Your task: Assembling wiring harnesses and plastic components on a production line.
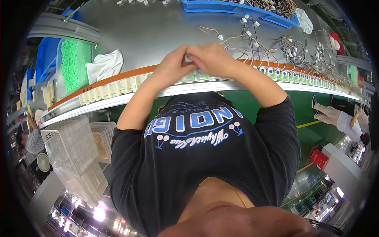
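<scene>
My left hand (173, 63) and my right hand (211, 59) meet over the near edge of the metal table, fingertips pinched together. Whatever they hold is hidden behind the fingers. Beneath them runs a row of small white housings (120, 85) set along a rail. To the right, the housings (284, 74) have wires standing out of them. Just beyond my right hand lies a yellowish wire lead (237, 36) with white connectors. A thin cable with a white connector (220, 37) is on the table near my right knuckles.
A blue tray (213, 7) of wire bundles stands at the back. At left are a clear bin of green pieces (75, 63) and a white cloth (106, 66). White plastic crates (71, 138) stand lower left. Other people (347, 118) are at right and left.
</scene>
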`<move>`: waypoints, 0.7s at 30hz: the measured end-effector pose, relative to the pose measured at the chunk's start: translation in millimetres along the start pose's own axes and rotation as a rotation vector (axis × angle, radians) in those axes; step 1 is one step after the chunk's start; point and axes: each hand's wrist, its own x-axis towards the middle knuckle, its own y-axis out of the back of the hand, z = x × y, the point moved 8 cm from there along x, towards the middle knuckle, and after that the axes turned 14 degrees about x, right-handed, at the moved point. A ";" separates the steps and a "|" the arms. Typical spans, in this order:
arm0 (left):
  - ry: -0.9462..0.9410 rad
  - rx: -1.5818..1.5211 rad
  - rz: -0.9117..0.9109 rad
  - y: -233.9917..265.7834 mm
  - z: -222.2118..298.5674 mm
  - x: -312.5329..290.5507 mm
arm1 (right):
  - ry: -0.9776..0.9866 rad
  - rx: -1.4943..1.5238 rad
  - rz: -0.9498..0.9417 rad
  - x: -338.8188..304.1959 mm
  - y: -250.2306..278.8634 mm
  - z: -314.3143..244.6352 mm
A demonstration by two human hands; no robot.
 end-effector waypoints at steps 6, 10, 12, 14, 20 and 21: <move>-0.162 0.416 0.034 -1.8 -6.8 -20.4 | -0.214 0.132 -0.255 -12.3 -34.5 15.2; -0.172 0.379 0.024 -10.8 -11.6 -23.4 | -0.027 -0.100 -0.306 -15.1 -52.6 4.9; -0.197 0.386 0.039 -11.8 -12.4 -23.7 | -0.006 -0.117 -0.336 -14.6 -54.4 1.9; -0.223 0.392 0.055 -13.1 -11.0 -25.8 | 0.013 -0.135 -0.366 -13.6 -54.3 -0.2; -0.239 0.409 0.073 -12.9 -9.0 -26.8 | 0.198 -0.085 -0.239 -15.3 -50.9 -15.2; -0.224 0.419 0.070 -12.8 -9.9 -25.9 | 0.187 -0.084 -0.232 -13.9 -50.4 -11.5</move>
